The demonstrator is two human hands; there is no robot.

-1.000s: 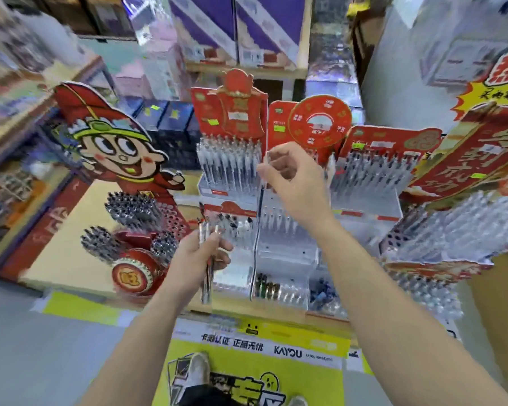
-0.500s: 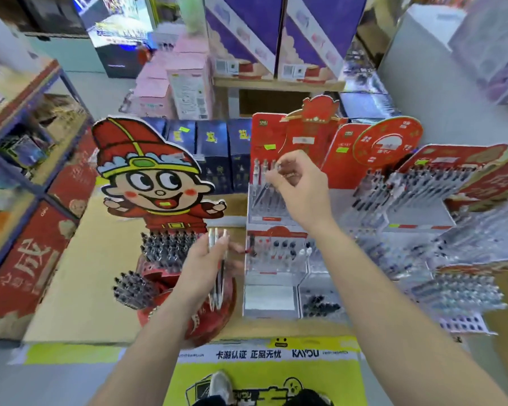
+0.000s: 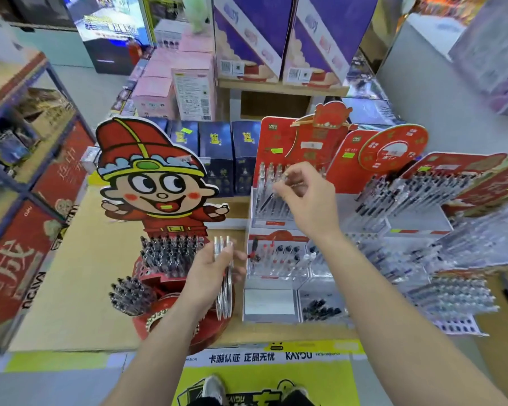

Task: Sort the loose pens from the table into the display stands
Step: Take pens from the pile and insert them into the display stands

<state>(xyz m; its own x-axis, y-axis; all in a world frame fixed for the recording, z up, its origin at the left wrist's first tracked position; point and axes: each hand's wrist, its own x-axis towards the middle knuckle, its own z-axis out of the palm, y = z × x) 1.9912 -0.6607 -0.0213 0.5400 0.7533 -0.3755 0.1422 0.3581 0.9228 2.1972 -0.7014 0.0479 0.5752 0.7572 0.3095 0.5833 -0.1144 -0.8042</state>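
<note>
My left hand (image 3: 208,276) grips a bundle of clear pens (image 3: 225,288), held upright in front of the cartoon-figure stand (image 3: 150,177). My right hand (image 3: 308,200) pinches the top of one pen (image 3: 267,200) between thumb and fingertips. That pen slants down into the top tier of the red tiered display stand (image 3: 276,142), among other clear pens standing in its slots. Lower tiers of this stand (image 3: 279,259) hold pens with red and black caps.
More red display stands full of pens (image 3: 423,197) crowd the right side. The cartoon stand's round red base (image 3: 159,317) carries clusters of dark-tipped pens. Dark blue boxes (image 3: 217,153) and pink boxes (image 3: 170,83) stand behind. A tan tabletop (image 3: 79,273) lies at left.
My right hand has carried its single pen up to the top tier of the red stand and lowered its tip among the slots. My left hand keeps holding the bundle.
</note>
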